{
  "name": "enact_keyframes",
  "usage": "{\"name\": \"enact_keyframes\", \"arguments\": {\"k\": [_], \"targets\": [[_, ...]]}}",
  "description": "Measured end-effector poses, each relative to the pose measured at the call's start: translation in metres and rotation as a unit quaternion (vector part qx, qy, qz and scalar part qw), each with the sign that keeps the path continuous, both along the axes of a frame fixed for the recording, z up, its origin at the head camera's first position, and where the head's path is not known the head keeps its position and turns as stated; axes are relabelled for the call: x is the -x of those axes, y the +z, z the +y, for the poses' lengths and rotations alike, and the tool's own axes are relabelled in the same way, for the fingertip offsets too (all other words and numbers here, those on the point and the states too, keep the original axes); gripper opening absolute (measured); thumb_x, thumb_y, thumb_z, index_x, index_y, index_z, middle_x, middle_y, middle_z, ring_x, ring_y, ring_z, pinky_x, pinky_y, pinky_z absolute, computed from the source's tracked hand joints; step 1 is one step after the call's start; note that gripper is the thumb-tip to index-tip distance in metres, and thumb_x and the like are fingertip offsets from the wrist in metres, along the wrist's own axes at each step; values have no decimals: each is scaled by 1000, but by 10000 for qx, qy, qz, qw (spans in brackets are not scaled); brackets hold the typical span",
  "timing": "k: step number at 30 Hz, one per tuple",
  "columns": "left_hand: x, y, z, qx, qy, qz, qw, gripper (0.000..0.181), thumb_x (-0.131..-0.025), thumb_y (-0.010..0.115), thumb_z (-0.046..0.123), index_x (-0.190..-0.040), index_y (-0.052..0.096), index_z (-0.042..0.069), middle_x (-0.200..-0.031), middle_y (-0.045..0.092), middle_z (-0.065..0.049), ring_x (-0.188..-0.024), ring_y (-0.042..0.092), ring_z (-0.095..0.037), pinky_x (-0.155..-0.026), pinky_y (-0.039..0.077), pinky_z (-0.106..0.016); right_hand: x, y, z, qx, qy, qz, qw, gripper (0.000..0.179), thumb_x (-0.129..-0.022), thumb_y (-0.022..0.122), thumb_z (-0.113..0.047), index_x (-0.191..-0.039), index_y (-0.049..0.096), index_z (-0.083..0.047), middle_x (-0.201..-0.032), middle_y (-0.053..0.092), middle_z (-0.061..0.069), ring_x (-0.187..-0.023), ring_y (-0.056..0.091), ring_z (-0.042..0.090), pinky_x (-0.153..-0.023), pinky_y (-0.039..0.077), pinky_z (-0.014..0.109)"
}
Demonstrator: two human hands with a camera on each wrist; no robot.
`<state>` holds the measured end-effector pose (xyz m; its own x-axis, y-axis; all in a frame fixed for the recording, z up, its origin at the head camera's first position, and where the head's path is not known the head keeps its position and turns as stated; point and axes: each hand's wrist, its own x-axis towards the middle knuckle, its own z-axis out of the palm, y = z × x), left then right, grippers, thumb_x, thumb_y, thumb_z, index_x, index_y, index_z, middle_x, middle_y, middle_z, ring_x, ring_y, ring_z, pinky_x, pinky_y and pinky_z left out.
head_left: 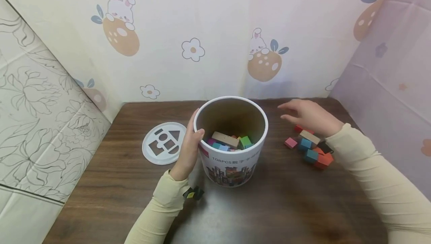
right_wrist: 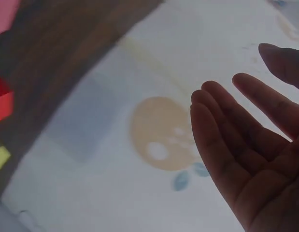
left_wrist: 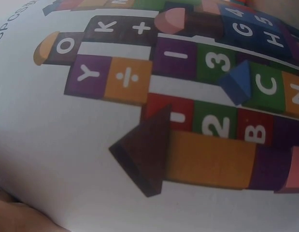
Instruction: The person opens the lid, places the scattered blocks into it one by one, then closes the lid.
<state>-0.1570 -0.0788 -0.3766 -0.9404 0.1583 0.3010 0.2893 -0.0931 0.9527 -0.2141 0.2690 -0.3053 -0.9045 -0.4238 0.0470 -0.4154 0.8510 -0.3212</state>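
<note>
A white round bucket (head_left: 232,161) with block pictures printed on its side stands on the table, tilted a little toward me. Inside it lie coloured blocks and a plain wooden block (head_left: 225,139). My left hand (head_left: 188,150) holds the bucket's left side, thumb at the rim; the left wrist view is filled by the printed wall, with a bit of the hand (left_wrist: 23,217) at the lower corner. To the right of the bucket, my right hand (head_left: 308,115) is in the air with fingers extended and nothing in them. In the right wrist view its palm (right_wrist: 260,150) shows bare.
A white lid (head_left: 148,150) with shaped cut-outs lies left of the bucket. Several loose blocks, among them a pink one (head_left: 290,143) and a blue one (head_left: 304,145), are under and in front of the right forearm. A patterned curtain (head_left: 215,68) hangs along the table's far edge.
</note>
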Motion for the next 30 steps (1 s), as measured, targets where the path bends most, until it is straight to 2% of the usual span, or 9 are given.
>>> {"name": "enact_keyframes", "arguments": {"k": [5,7,11,17,20,23,26,30], "targets": [[1,0,0,-10,-6,31,10000,71,-92,40,29,-157,14,13,-160,24,-6,-145,25,-29,-118,19,-59,7,-31,11,-407,2,-123,9991,43,-89,70,-21,-125,62,0,-119,66,22,-96,67,31,-88,54,54],[1,0,0,-9,-9,28,10000,71,-92,40,29,-157,15,15,-160,25,-5,-145,25,-29,-118,19,-58,10,-44,15,-491,8,-236,9985,43,-88,70,-20,-125,62,2,-119,66,23,-97,67,34,-89,53,54],[2,-1,0,-6,-20,23,10000,69,-92,39,29,-157,16,19,-160,25,-4,-145,25,-28,-118,19,-59,16,-67,23,-538,-89,-473,9974,44,-87,70,-19,-124,62,4,-120,65,25,-111,62,43,-94,49,58],[1,0,0,-20,-13,42,10000,70,-92,39,29,-157,17,18,-159,25,-5,-144,25,-29,-118,19,-59,26,-94,32,-683,-157,-824,9941,44,-87,70,-18,-121,62,8,-118,65,29,-109,62,46,-93,49,59],[0,0,0,-14,-14,43,10000,70,-91,40,31,-157,17,19,-159,26,-6,-144,26,-29,-118,20,-59,27,-102,33,-748,-48,-922,9929,42,-85,71,-18,-117,64,8,-113,67,28,-103,66,42,-91,50,57],[0,0,0,-22,-29,43,10000,71,-91,41,32,-157,17,19,-159,26,-6,-144,26,-29,-118,20,-59,27,-107,32,-724,48,-1002,9923,38,-84,73,-17,-113,67,7,-105,70,24,-88,68,32,-87,53,55],[0,0,0,-18,-21,41,10000,71,-91,41,32,-157,17,19,-159,26,-6,-144,26,-29,-118,20,-59,28,-108,29,-749,31,-1131,9908,34,-83,73,-16,-109,68,5,-98,72,18,-76,64,21,-83,56,52],[0,0,0,-29,-16,28,10000,70,-92,41,32,-157,17,19,-159,26,-5,-144,26,-28,-118,19,-58,30,-110,26,-885,-16,-1238,9884,28,-82,73,-15,-104,70,3,-90,72,13,-70,60,18,-78,58,48]]}}
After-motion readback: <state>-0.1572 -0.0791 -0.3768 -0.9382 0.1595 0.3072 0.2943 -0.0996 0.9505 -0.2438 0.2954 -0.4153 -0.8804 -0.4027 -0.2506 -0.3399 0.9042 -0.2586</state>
